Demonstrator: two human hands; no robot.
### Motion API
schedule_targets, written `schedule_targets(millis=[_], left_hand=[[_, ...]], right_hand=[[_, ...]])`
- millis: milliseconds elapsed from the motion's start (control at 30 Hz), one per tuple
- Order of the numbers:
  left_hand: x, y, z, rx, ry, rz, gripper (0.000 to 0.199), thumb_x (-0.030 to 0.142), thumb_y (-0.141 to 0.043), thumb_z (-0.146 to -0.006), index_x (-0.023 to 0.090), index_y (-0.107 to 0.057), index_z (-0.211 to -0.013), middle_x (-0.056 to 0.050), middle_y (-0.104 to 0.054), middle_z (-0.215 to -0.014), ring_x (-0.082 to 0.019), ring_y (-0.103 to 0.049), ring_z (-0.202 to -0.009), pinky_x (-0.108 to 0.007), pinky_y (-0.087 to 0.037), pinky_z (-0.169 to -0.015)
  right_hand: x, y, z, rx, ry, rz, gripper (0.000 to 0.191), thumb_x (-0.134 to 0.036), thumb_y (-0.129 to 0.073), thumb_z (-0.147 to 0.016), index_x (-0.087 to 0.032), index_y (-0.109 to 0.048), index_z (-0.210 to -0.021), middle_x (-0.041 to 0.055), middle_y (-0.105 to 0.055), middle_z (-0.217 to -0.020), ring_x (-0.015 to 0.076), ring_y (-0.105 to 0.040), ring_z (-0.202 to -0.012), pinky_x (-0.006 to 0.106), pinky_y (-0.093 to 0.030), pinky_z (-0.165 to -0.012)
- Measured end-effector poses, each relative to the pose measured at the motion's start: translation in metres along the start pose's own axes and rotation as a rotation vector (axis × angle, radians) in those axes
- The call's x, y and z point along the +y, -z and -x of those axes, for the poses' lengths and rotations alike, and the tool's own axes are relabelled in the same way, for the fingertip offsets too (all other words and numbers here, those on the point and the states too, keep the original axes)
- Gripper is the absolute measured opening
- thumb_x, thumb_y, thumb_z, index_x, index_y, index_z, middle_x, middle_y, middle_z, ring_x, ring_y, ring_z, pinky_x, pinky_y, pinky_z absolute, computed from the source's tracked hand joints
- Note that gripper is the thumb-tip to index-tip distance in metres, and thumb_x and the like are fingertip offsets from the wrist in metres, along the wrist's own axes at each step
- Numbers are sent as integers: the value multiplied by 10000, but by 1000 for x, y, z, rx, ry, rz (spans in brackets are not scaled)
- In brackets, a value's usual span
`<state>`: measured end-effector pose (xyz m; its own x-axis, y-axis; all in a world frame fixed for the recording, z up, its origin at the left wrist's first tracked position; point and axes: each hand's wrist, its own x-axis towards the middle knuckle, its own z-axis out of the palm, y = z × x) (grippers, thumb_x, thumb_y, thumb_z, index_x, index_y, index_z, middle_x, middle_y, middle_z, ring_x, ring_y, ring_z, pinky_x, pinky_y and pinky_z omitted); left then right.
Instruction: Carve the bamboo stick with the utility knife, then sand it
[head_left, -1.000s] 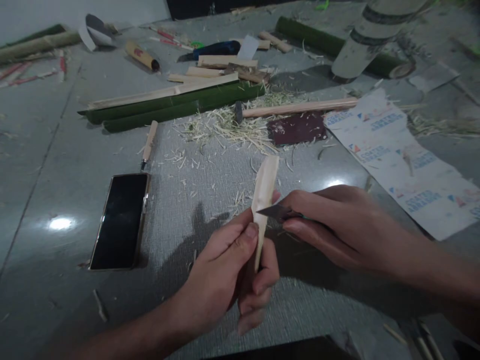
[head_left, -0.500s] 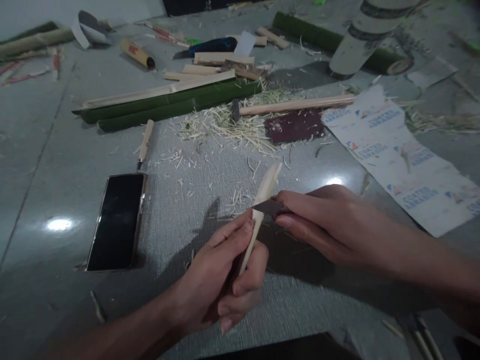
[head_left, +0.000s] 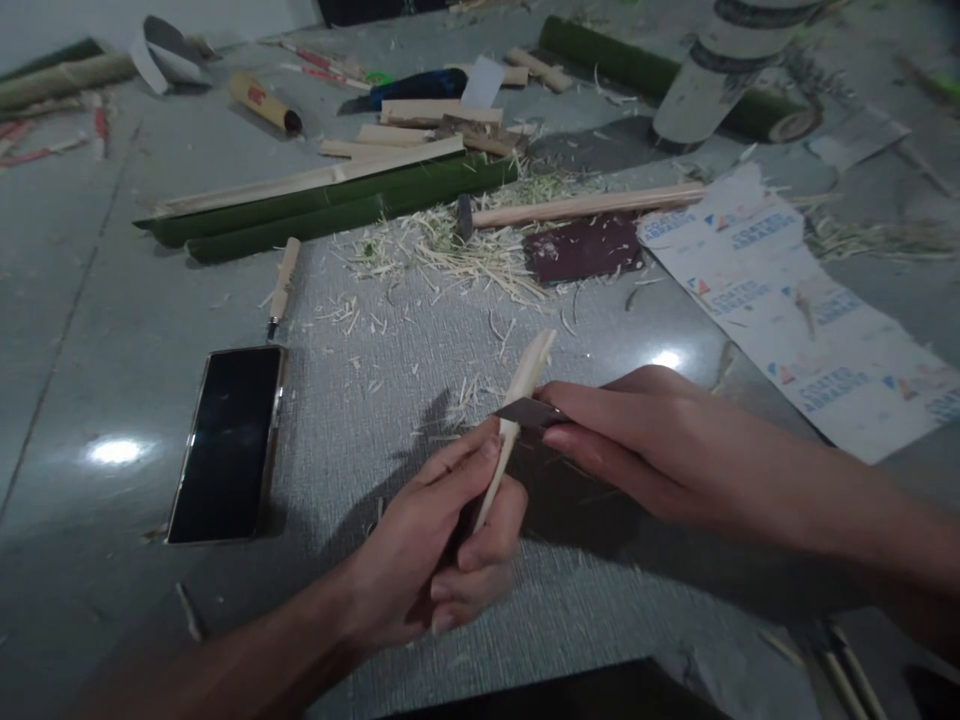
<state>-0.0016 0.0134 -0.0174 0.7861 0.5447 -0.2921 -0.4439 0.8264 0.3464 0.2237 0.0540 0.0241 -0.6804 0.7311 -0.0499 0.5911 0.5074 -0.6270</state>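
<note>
A pale, narrow strip of split bamboo (head_left: 531,366) slants upward from my left hand (head_left: 442,540), whose fingers are wrapped round its lower part. Across the strip, just above my left thumb, lies a flat dark blade (head_left: 528,411). My right hand (head_left: 652,440) pinches the blade's right end between thumb and fingers; any handle is hidden in the palm. Pale shavings (head_left: 471,395) lie on the grey textured surface behind the strip.
A black phone (head_left: 226,445) lies at the left, with a small wooden-handled tool (head_left: 283,285) above it. Farther back are green bamboo halves (head_left: 330,205), a hammer (head_left: 585,205) and a dark red block (head_left: 585,248). White printed paper (head_left: 810,300) spreads at the right.
The whole view has shifted slightly, so things appear a little farther left. My hands keep the same grips on the strip and blade, with hardly any movement between them.
</note>
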Motion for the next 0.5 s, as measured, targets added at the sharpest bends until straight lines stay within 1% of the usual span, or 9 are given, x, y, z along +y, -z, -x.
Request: schedule_targets(millis=[100,267,400,500], left_hand=[[0,1,1,20,4,8,202,379,-393,-1123,268,-530,-1024,110,-459,-567,-41,-199,-301,-86,-315,-308],[1,2,1,-20,10,29,238,357,-352,-1135,273,-535,-1008,103,-452,-557,-52,-202,-300,-108,-289,-307],[3,1,-1,-39,21,67,270,364,-357,-1134,262,-526,-949,96,-464,-542,-60,-220,-290,-132,-241,-294],[3,2,-2,-62,21,88,308,364,-339,-1136,253,-537,-927,92,-474,-540,-63,-214,-287,-142,-235,-293]], right_hand=[[1,0,1,-7,-13,25,288,-405,-387,-1118,-231,-462,-900,-58,-478,-621,96,-373,-483,298,-196,-508],[0,0,2,-13,-22,37,283,-416,-383,-1118,-231,-475,-925,-49,-514,-644,99,-416,-495,289,-211,-508],[-2,1,1,-20,-31,34,266,-388,-385,-1118,-230,-461,-917,-54,-502,-626,104,-401,-490,301,-199,-513],[-1,1,1,-42,-35,44,244,-374,-386,-1120,-234,-437,-926,-53,-509,-641,104,-405,-503,303,-201,-521]])
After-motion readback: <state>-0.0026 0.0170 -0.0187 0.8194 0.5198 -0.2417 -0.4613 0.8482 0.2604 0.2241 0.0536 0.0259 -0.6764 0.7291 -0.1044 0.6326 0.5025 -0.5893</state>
